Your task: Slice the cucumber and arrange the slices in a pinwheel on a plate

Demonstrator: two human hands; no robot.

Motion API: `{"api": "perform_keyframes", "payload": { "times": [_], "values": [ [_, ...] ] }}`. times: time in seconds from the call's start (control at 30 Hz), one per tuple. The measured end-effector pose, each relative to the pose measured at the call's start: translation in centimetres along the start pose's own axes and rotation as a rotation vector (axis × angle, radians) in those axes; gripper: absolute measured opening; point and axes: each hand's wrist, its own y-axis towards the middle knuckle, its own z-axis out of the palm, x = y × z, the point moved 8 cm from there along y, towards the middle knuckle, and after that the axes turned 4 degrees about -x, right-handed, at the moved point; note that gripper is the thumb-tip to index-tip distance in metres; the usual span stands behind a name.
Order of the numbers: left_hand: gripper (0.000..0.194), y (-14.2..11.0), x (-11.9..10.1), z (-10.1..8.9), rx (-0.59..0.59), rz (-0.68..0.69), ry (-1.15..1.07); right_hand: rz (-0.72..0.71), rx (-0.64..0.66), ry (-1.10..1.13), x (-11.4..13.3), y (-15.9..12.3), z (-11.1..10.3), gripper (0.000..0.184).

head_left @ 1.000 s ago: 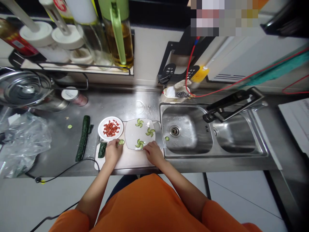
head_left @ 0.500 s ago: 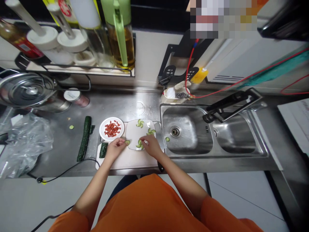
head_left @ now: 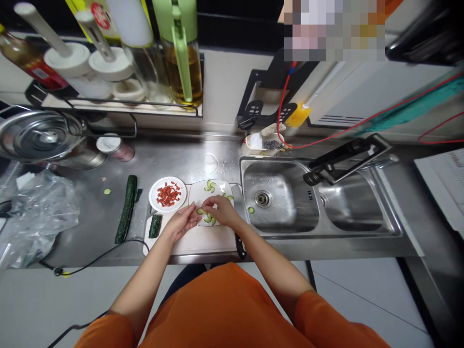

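Observation:
My left hand (head_left: 182,224) is at the near left edge of the white plate (head_left: 221,188), its thumb and forefinger pinched on small cucumber slices (head_left: 200,211) while the other fingers curl loosely. Over the plate, my right hand (head_left: 222,211) reaches in with thumb and fingertips closed on the same slices. Cut cucumber pieces lie on the plate in pinwheel clusters: one at the far side (head_left: 210,186), one at the near side (head_left: 209,219), and one at the right partly behind my right hand. Beneath the plate is a pale cutting board (head_left: 203,245).
A round white dish (head_left: 168,194) of red goji berries and a short cucumber piece (head_left: 155,226) sit left of the plate. Farther left lie a long cucumber (head_left: 126,208) and a plastic bag (head_left: 45,217). A black handle (head_left: 240,246) borders the board; the sink (head_left: 282,193) is right.
My left hand has moved right with the cucumber slices, toward my right hand. My right hand has left the near cluster and shifted slightly left and away from me to meet those slices.

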Motion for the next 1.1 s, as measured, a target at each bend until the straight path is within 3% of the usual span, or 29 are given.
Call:
{"api": "perform_keyframes", "payload": {
  "times": [0.17, 0.3, 0.4, 0.57, 0.8, 1.1],
  "values": [
    [0.025, 0.0, 1.9, 1.4, 0.155, -0.226, -0.132, -0.043, 0.046, -0.043, 0.7, 0.1, 0.0, 0.011],
    [0.011, 0.5, 1.0, 1.2, 0.16, -0.158, -0.227, -0.054, 0.075, -0.032, 0.1, 0.4, 0.1, 0.01],
    [0.024, 1.1, 0.3, 0.1, 0.078, -0.077, -0.189, -0.041, 0.084, -0.047, -1.1, 1.1, 0.3, 0.011],
    [0.036, 2.2, -1.2, -2.3, -0.149, 0.179, 0.078, 0.036, 0.089, -0.118, -3.5, 3.0, 1.4, 0.01],
    [0.023, 1.4, -4.1, -3.7, -0.459, 0.501, 0.676, 0.034, 0.128, -0.336, -4.7, 5.4, 3.7, 0.013],
    [0.016, 1.5, -4.7, -2.2, -0.522, 0.653, 1.077, -0.006, 0.196, -0.672, -4.9, 5.7, 4.9, 0.017]
  ]
}}
